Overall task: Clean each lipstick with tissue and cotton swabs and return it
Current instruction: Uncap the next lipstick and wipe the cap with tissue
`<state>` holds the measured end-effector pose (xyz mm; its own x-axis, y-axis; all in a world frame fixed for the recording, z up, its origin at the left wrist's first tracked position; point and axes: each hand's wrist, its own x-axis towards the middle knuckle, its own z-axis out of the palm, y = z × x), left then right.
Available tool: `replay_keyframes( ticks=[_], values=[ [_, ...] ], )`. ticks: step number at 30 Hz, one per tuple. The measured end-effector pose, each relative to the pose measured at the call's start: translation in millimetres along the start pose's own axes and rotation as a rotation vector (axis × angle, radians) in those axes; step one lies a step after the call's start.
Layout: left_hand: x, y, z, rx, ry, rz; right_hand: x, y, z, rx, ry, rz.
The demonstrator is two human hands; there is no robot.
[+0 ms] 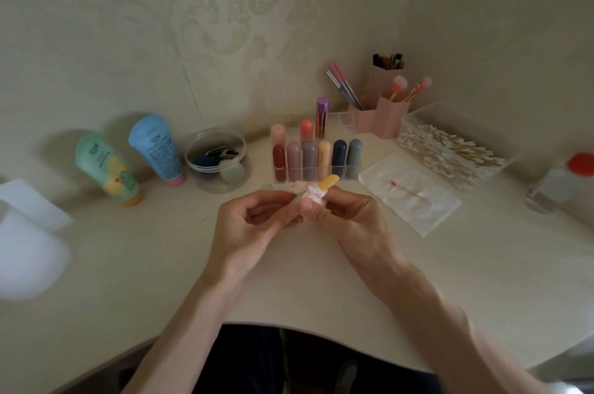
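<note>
Lipstick (329,182) tip points far-right, toward organizer (344,123) just beyond. Right hand (348,221) grips stained tissue (310,193) round its body; left hand (254,220) pinches the tissue's left end.

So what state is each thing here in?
Yellow-orange lipstick: poking out of crumpled white tissue.
Tissue: red-stained, wrapped round lipstick.
Left hand: pinching tissue.
Right hand: gripping wrapped lipstick.
Wooden cotton swab: red-tipped, lying on flat white napkin.
Clear plastic swab box: open.
</note>
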<state>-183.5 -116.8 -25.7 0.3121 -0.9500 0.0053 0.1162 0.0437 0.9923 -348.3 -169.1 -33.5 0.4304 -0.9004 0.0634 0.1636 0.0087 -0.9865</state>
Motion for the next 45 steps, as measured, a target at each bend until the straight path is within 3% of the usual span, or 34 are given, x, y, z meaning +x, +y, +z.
replay_keyframes(
  ticks=[5,8,12,23,28,32,38,45],
  values=[
    [-4,-7,6,0.283,0.087,0.224,0,-3,2,-0.001,0.042,0.044],
    [-3,-8,5,0.328,0.041,0.203,-1,-4,0,0.008,0.054,0.046],
    [1,-12,1,0.218,-0.074,0.127,-1,-5,-4,-0.016,0.059,0.037],
    [-6,-14,20,0.543,0.182,0.358,-3,-4,-1,0.057,0.142,0.058],
    [-2,-14,27,0.672,0.222,0.425,-3,-4,-2,0.031,0.236,0.065],
    [0,-14,29,0.643,0.219,0.384,-2,-3,-2,0.043,0.286,0.050],
    [7,-8,27,0.235,0.135,0.060,-2,-6,-4,0.026,0.298,0.088],
    [14,-10,29,0.390,0.082,0.034,3,-4,-27,0.098,0.519,0.091]
  ],
)
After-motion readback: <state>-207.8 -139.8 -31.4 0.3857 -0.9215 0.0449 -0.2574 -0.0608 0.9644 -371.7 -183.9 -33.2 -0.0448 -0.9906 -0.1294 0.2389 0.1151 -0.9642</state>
